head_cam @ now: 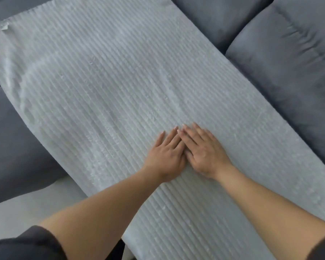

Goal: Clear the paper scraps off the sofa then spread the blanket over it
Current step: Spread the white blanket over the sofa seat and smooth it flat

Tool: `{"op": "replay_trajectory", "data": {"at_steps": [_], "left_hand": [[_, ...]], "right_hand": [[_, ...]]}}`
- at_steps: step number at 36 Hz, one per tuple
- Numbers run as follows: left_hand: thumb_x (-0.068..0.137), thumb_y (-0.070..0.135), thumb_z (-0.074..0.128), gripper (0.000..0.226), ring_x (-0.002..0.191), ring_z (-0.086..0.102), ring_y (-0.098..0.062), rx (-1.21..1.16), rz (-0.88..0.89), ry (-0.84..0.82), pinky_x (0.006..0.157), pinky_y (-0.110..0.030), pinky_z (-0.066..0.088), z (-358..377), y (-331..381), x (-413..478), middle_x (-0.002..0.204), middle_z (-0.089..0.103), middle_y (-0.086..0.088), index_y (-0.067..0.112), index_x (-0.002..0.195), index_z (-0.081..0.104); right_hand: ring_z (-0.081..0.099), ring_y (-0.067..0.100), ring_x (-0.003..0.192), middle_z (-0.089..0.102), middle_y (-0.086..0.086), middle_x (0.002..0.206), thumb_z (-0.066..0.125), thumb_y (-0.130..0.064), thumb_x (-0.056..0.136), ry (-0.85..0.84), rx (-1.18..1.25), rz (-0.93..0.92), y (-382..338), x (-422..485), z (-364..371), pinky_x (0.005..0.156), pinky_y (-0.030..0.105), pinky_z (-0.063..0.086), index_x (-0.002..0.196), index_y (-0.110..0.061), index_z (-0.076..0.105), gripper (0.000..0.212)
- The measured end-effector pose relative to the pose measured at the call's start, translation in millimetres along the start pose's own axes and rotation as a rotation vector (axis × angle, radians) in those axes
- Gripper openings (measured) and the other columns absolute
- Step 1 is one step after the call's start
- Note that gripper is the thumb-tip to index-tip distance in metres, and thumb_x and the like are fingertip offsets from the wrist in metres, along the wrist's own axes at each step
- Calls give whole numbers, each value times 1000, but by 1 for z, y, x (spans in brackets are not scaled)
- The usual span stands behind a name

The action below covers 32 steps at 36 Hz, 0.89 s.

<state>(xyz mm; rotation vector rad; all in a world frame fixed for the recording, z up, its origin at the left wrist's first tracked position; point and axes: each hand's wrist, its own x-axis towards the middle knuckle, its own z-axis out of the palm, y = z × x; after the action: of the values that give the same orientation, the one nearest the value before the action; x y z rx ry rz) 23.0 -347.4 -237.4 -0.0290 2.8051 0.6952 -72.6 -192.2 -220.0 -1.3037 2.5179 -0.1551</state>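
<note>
A pale grey ribbed blanket (105, 87) lies spread flat across the dark grey sofa (289, 76), running from the upper left to the lower right. My left hand (167, 156) and my right hand (204, 152) rest palm-down side by side on the blanket, fingers extended and touching each other near the middle. Neither hand holds anything. I see no paper scraps. The blanket's far left corner (5, 26) is slightly rumpled.
Sofa back cushions (223, 17) line the upper right. A seat cushion (13, 137) shows to the left of the blanket. Light grey floor (26, 209) lies at the lower left.
</note>
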Motion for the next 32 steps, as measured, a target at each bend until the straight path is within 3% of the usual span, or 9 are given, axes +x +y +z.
{"op": "replay_trajectory", "data": {"at_steps": [6, 15, 19, 24, 32], "left_hand": [[104, 55, 33, 65, 158, 4, -16, 80, 113, -8, 128, -43, 4, -10, -53, 15, 170, 14, 10, 28, 163, 20], [99, 72, 25, 74, 158, -2, -16, 107, 42, -1, 128, -44, 4, -33, -109, 44, 171, 10, 8, 35, 162, 14], [101, 70, 27, 71, 158, -2, -14, 20, 48, -42, 128, -39, 2, -45, -131, 58, 171, 7, 9, 37, 162, 13], [102, 64, 32, 70, 157, 2, -11, -58, 147, -106, 126, -30, -2, -58, -158, 69, 171, 8, 9, 34, 163, 14], [104, 56, 37, 70, 158, 7, -15, -93, 285, -107, 126, -44, 17, -61, -180, 64, 171, 14, 1, 23, 163, 19]], "right_hand": [[11, 24, 157, 18, 2, 169, 31, -59, 98, -61, -46, 55, 13, 47, 19, 125, 52, 14, 161, -19, 23, 75], [7, 25, 157, 15, 0, 170, 22, -67, 98, -87, -76, 80, 24, 103, 8, 126, 49, 5, 161, -30, 20, 74], [-3, 21, 157, 8, -6, 171, 10, -75, 96, -134, -105, 108, 38, 136, -1, 125, 46, -4, 161, -35, 12, 77], [-10, 18, 157, 5, -8, 171, 9, -80, 93, -174, -148, 154, 56, 170, -11, 125, 47, -5, 162, -33, 10, 82], [-10, 16, 156, -3, -5, 171, 13, -79, 92, -131, -142, 412, 77, 200, -18, 126, 44, -5, 163, -19, 4, 93]]}}
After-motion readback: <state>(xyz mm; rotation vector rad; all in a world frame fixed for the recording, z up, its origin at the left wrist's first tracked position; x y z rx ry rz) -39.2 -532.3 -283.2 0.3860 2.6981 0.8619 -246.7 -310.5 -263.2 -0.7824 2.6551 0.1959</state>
